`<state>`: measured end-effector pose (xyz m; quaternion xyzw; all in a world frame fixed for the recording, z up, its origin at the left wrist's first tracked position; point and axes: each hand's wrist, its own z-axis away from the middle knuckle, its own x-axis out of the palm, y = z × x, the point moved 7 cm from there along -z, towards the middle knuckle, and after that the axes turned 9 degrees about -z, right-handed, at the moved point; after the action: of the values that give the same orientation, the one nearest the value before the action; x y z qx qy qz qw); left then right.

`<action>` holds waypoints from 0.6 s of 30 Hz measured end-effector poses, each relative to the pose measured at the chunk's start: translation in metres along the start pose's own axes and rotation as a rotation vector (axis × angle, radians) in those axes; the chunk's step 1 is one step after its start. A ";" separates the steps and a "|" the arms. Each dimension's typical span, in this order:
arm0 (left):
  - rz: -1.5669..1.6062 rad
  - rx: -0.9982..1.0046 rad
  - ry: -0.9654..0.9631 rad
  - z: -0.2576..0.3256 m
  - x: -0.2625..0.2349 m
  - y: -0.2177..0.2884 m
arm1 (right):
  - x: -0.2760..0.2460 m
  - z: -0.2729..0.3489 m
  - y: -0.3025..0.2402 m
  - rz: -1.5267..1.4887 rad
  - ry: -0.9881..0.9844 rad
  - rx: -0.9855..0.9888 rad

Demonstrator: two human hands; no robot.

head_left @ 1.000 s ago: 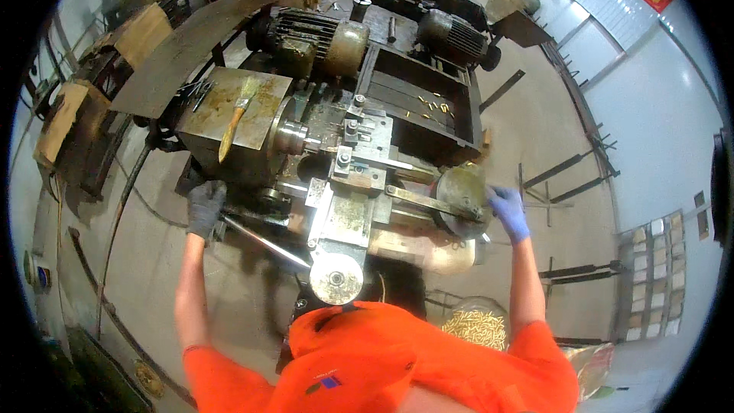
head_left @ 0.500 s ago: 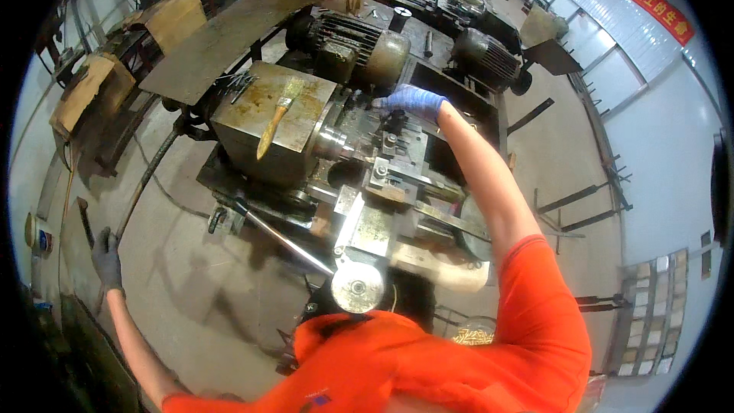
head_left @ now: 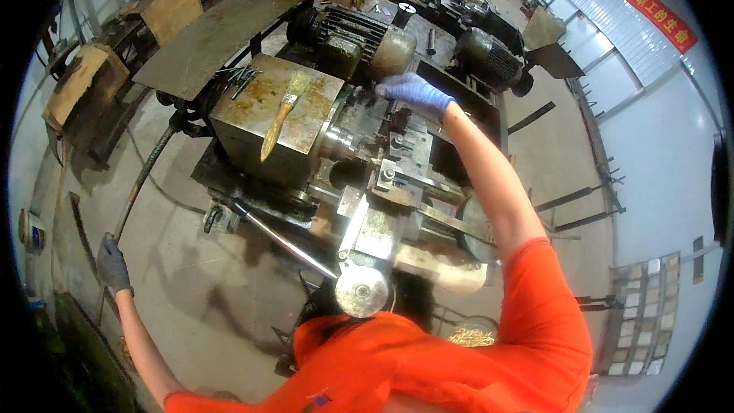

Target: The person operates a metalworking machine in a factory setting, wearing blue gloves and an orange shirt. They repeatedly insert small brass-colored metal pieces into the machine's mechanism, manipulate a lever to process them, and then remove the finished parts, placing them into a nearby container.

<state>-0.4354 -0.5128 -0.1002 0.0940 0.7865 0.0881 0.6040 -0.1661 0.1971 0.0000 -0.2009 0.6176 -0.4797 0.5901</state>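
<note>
I stand over a greasy metal lathe (head_left: 359, 183). My right hand (head_left: 413, 92), in a blue glove, reaches across it to the far side and rests near the chuck area behind the headstock (head_left: 275, 118); whether it grips anything there cannot be told. My left hand (head_left: 113, 264), in a dark grey glove, hangs far out to the left over the concrete floor, fingers curled, with nothing seen in it. A paintbrush (head_left: 277, 124) with a wooden handle lies on top of the headstock. A round handwheel (head_left: 361, 291) sits just in front of my chest.
A long steel lever (head_left: 279, 239) juts from the lathe's front. Two electric motors (head_left: 348, 34) (head_left: 485, 57) stand behind the machine. A flat metal plate (head_left: 218, 34) and cardboard boxes (head_left: 80, 84) lie at the left. A bucket of brass parts (head_left: 472, 333) sits by my right side.
My right hand went from the lathe's right end to the far side behind the headstock. My left hand left the front of the lathe and swung out low to the left.
</note>
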 end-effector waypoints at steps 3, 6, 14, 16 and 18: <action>-0.069 0.065 0.130 0.007 0.001 -0.019 | 0.028 0.015 -0.019 0.460 -0.204 0.158; -0.083 0.061 0.074 0.003 0.001 -0.005 | 0.033 0.013 -0.015 0.444 -0.152 0.178; -0.086 0.029 0.013 0.006 -0.003 0.005 | 0.018 0.017 -0.039 -0.008 0.118 -0.130; -0.117 0.049 0.048 0.005 -0.007 0.004 | 0.014 0.031 -0.041 0.107 0.128 0.054; -0.160 -0.013 -0.061 -0.001 -0.006 0.005 | 0.008 0.046 -0.047 0.339 0.177 0.071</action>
<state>-0.4345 -0.5094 -0.0936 0.0296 0.7721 0.0414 0.6335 -0.1402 0.1527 0.0425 -0.0302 0.6748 -0.4107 0.6124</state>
